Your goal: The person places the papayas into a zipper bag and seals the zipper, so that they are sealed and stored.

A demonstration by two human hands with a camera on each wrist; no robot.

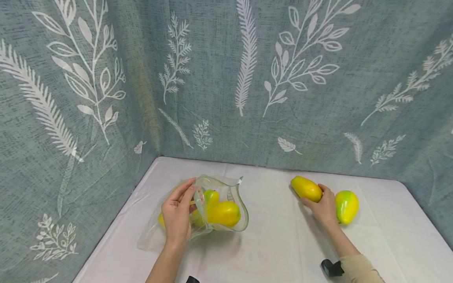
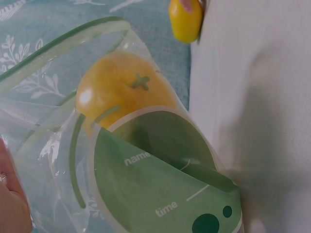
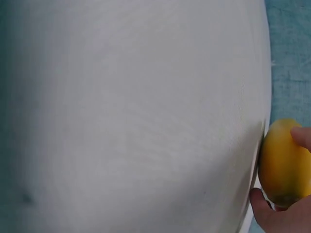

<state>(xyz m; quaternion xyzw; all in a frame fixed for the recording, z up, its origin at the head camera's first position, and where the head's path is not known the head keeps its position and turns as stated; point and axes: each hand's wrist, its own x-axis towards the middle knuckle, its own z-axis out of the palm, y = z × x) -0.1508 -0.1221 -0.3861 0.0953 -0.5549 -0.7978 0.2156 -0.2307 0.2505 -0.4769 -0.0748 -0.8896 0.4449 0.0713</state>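
My left hand (image 1: 177,220) pinches the rim of a clear zip bag (image 1: 226,184) between thumb and fingers, and the bag's mouth gapes toward the right. Inside lie several yellow papayas (image 1: 228,214) with green patches. In the left wrist view the bag shows a green printed label (image 2: 146,184) reading "name" and "time". Toward the back right, my right hand (image 1: 323,206) grips a yellow papaya (image 1: 305,188) at its near end, thumb and fingers around it. The right wrist view shows this papaya (image 3: 282,165) between the digits. Another green-and-yellow papaya (image 1: 347,206) lies just right of that hand.
A white cloth (image 1: 269,243) covers the table. Blue-grey curtains (image 1: 219,86) with white leaf prints hang behind and along both sides. A black device (image 1: 332,268) sits by the right wrist, at the beige sleeve (image 1: 361,269).
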